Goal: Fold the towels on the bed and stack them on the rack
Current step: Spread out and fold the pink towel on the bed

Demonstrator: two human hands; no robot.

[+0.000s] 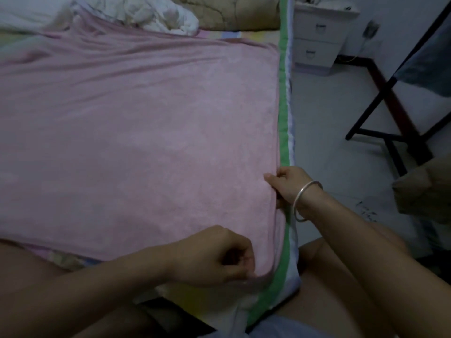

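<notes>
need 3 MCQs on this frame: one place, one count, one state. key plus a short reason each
1. The right hand grips the pink towel at: A its right edge; B its far edge; C its middle.
2. Drawers on the white nightstand: A one; B two; C four.
3. The towel is: A spread out on the bed; B rolled up; C bunched in a heap.

Key: 1 A, fingers curl round that edge at the bed's side. 2 B, two handles show, one above the other. 3 A, it lies open across the bed.
</notes>
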